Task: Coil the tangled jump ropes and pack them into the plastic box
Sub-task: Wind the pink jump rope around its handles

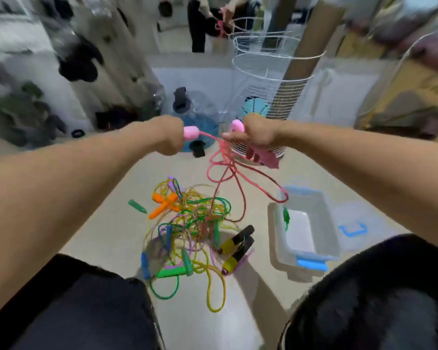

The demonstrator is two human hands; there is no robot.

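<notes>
Both arms are stretched out above the floor. My left hand (pixel 169 135) grips one pink handle (pixel 190 132) of a pink jump rope (pixel 228 170). My right hand (pixel 257 137) grips the other pink handle (pixel 237 125) together with gathered loops of the same rope. Its loops hang down, and one strand runs into the tangled pile of ropes (pixel 190 228) on the floor, with orange, green, blue, yellow and black handles. To the right of the pile stands the clear plastic box (pixel 321 223) with blue clips; a small green thing lies against its left wall.
The box's clear lid (pixel 352 228) with a blue clip lies right of the box. A white wire basket (pixel 268 97) and a blue water jug (pixel 197 117) stand behind my hands. My dark-clad knees fill the bottom corners. Another person stands far back.
</notes>
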